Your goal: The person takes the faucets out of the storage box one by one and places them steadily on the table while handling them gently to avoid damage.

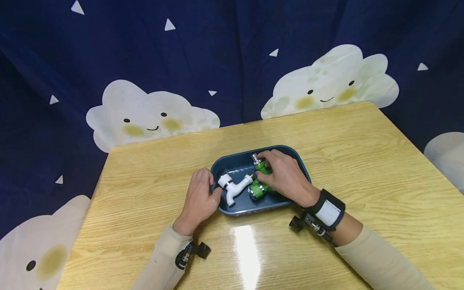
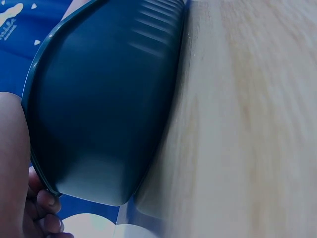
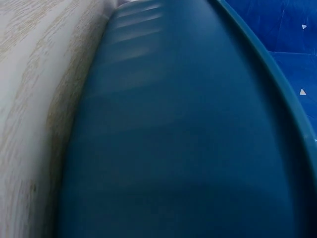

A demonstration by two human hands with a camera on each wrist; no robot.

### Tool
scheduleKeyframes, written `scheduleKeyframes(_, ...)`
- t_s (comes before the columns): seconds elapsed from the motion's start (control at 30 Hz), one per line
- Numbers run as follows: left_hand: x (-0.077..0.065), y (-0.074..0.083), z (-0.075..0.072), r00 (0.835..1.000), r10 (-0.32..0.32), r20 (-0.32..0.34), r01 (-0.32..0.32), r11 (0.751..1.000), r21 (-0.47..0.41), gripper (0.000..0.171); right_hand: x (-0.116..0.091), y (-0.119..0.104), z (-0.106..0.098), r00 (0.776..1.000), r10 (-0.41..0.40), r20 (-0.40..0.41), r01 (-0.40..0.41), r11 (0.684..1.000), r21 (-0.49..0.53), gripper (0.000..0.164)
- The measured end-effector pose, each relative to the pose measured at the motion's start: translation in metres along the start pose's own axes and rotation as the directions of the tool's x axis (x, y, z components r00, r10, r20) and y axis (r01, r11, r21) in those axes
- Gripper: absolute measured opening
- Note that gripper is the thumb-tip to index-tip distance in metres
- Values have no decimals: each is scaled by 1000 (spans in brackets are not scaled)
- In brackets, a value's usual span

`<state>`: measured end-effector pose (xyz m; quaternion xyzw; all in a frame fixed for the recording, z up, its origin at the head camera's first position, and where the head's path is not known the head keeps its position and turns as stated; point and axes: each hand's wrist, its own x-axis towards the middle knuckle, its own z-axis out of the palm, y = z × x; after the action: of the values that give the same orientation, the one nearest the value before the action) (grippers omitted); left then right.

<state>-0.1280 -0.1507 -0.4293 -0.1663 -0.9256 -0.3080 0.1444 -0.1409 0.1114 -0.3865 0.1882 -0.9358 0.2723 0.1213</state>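
Two sleeves (image 1: 159, 257) (image 1: 384, 257) — two hands (image 1: 200, 198) (image 1: 286, 174), two taps (image 1: 237, 189) (image 1: 258, 188)

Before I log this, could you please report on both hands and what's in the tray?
Left hand holding tray by its rim. Right hand gripping green fitting, partly covered. White tap lying close beside it. No obstruction seen.

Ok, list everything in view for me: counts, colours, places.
Backdrop: 1, navy, behind the table
Clouds and triangles: several, white, on the backdrop
Table: 1, light wood, under the tray
Tray: 1, dark blue, on the table
White tap: 1, white, tray's left side
Green tap: at least 1, green, in the tray, partly hidden
Wrist cameras: 2, black, one per wrist
Wrist strap: 1, black and white, right wrist
Sleeves: 2, beige, forearms
Left hand: 1, gripping the tray's left rim
Right hand: 1, holding the green tap
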Motion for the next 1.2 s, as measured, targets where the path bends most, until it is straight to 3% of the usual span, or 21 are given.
scheduleKeyframes(0.23, 0, -1, 0, 1000, -4, 1, 4, 1000, 0, 17, -6, 5, -3, 998, -6, -55, 7, 1000, 16, 44)
scheduleKeyframes(0.5, 1, 0, 0, 1000, 4, -2, -4, 1000, -14, 19, -9, 3, -5, 990, -73, -122, 76, 997, 24, 46)
scheduleKeyframes(1.2, -1, 0, -1, 1000, -6, -2, 6, 1000, -12, 16, -17, -3, -4, 984, -126, -129, 133, 990, 46, 45)
